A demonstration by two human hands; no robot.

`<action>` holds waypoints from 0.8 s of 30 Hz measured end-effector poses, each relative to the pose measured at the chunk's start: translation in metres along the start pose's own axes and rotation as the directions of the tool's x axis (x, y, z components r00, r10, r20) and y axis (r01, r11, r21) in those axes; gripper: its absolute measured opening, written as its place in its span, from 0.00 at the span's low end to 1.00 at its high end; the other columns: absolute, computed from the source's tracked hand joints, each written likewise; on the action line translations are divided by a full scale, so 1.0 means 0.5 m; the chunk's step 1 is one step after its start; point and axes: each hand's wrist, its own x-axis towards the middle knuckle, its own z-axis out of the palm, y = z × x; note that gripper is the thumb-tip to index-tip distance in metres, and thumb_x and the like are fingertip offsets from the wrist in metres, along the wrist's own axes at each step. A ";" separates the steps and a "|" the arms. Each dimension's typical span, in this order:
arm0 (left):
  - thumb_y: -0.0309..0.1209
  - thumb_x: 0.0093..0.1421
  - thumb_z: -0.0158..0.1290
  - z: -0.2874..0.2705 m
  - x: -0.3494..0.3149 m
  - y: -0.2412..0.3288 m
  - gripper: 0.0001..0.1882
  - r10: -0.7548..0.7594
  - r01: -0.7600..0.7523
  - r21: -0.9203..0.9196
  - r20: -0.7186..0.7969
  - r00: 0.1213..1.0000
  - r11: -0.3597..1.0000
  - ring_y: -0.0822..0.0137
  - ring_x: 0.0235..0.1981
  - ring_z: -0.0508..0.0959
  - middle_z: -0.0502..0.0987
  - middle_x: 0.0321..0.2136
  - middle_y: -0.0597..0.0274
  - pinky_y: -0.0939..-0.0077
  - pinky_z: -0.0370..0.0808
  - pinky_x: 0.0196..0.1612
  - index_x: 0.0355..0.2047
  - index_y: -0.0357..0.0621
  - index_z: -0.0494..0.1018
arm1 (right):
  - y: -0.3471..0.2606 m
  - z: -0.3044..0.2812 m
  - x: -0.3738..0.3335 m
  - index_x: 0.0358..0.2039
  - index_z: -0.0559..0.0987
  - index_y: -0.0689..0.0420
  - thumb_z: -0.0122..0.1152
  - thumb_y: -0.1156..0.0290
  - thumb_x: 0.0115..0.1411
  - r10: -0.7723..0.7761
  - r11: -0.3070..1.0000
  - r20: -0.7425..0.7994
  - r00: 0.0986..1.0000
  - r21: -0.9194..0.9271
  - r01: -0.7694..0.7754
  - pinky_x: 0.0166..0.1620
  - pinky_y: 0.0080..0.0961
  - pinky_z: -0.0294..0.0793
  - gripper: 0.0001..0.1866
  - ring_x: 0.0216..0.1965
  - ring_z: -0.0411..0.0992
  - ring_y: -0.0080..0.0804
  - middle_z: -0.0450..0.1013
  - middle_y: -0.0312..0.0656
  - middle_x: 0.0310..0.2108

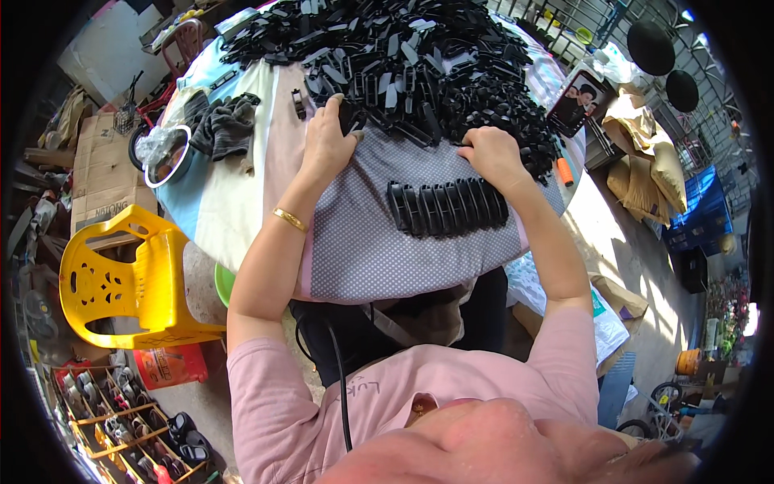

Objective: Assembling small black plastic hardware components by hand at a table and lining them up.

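My left hand (327,143) reaches to the near edge of a big heap of black plastic clip-like pieces (387,60). Its thumb and forefinger are spread, with dark pieces showing between and beside them; no firm grip is visible. On the right, my right hand (493,153) has its fingers curled and drawn together next to a mound of smaller black parts (508,109). What those fingers hold, if anything, is hidden. Between my forearms, nearer to me, a row of several black clip-like pieces (447,207) lies side by side on the dotted grey cloth (371,250).
Left on the round table lie dark gloves (222,125) and a white-rimmed bowl (168,165). A phone (579,101) stands at the right edge near an orange cylinder (564,172). A yellow chair (137,278) is at left; brown sacks (649,181) stand at right.
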 end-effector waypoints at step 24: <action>0.29 0.58 0.53 0.000 -0.028 0.054 0.17 0.011 0.212 -0.635 0.328 0.945 0.743 0.77 0.29 0.73 0.74 0.30 0.64 0.88 0.69 0.28 0.47 0.40 0.66 | -0.096 -0.056 0.000 0.38 0.75 0.62 0.52 0.72 0.60 -0.122 0.571 -0.577 0.807 0.625 0.533 0.24 0.11 0.68 0.09 0.22 0.67 0.16 0.69 0.34 0.22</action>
